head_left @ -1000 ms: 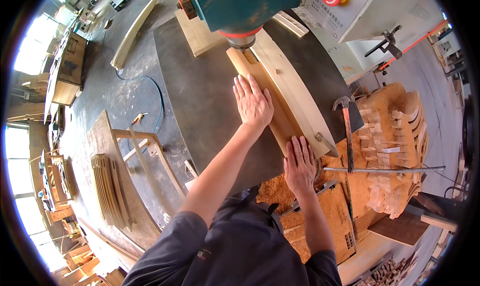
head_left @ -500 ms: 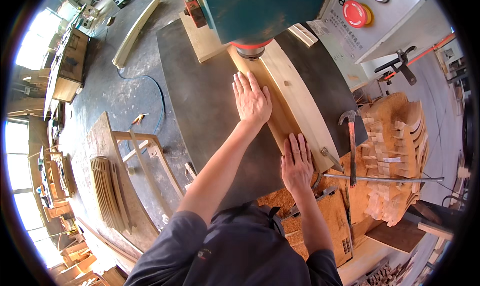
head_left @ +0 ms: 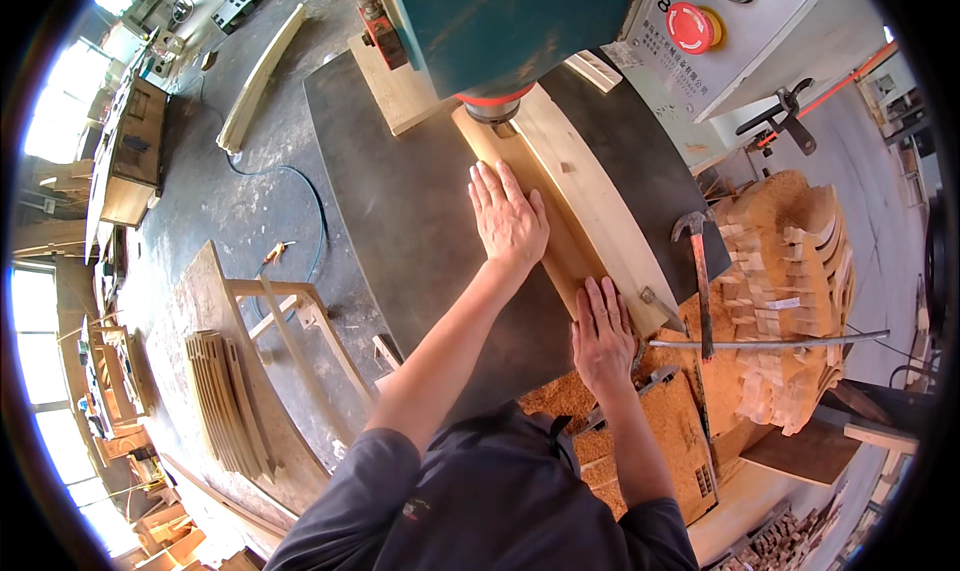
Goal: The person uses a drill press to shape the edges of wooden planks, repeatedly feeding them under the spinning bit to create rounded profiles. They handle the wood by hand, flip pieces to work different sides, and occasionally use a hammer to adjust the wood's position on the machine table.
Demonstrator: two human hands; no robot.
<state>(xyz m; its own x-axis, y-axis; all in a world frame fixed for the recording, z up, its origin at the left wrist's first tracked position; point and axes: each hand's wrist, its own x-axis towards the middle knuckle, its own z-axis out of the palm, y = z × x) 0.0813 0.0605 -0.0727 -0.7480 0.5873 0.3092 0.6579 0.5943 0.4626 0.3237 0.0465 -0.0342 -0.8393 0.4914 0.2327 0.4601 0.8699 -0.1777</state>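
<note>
My left hand lies flat on a long brown wooden workpiece, fingers pointing toward the machine's spindle. Nearer to me, my right hand rests with extended fingers on the workpiece's near end. Neither hand is closed around anything. Along its right side the workpiece lies against a pale wooden fence on the dark machine table. Above the far part hangs the teal machine head, its red-ringed spindle just beyond my left fingertips. Whatever tool sits under the spindle is hard to make out.
A claw hammer lies at the table's right edge, near a metal rod. Stacked curved wooden parts and sawdust are at the right. A control box with a red button stands upper right. Left is a low bench holding wooden slats.
Both hands have slid a little toward me along the fence, the workpiece apparently moving with them. The whole view has shifted slightly.
</note>
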